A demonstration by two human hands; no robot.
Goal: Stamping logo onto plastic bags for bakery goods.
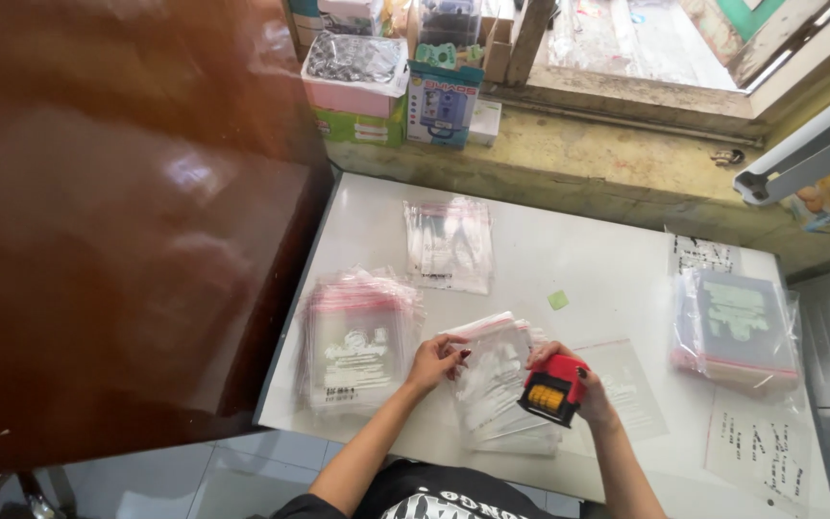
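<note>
right hand (576, 383) grips a red stamper (552, 388); left hand (434, 361) pinches the top plastic bag (492, 370). the slick stack could slide, smearing any stamp.

A white table (578, 279) fills the lower right of the frame; on it lie a thick stack of clear bags (357, 341) at left, a thinner stack (449, 245) above centre, a fanned pile (501, 384) at bottom centre, a small green note (557, 300), and bagged packets (737, 327) at right.
</note>
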